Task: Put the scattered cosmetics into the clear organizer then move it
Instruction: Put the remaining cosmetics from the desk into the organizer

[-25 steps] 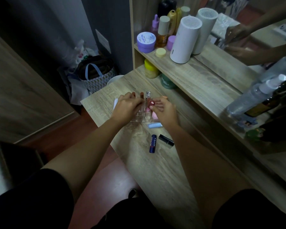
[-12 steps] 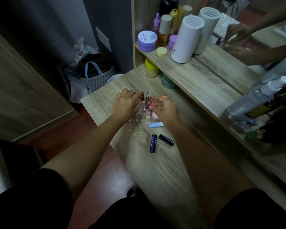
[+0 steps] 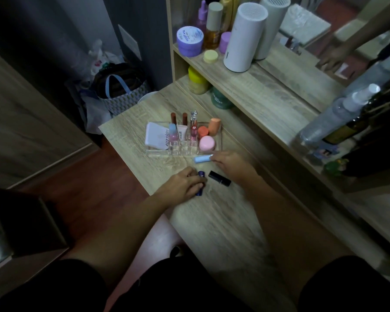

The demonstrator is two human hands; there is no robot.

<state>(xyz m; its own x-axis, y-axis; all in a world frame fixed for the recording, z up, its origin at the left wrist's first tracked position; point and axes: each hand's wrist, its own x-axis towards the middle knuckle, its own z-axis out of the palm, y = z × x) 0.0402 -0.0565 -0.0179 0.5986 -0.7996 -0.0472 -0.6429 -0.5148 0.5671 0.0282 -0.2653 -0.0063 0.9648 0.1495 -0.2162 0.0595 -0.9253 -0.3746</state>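
Gathering step: left hand [image 3: 185, 183] fingers clasped the navy stick [image 3: 200, 183]; right hand [image 3: 231, 164] fingertips touched the blue tube [image 3: 202, 158], grip uncertain. Next move, judged: lift both to the organizer [image 3: 218, 140] beyond the fingertips.

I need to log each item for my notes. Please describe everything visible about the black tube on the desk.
The black tube is a short, glossy, dark cylinder that looks like plastic and seems closed. It lies flat and slanted on the wooden desk, outside the clear organizer. It sits between the left hand and the right hand; neither grips it.
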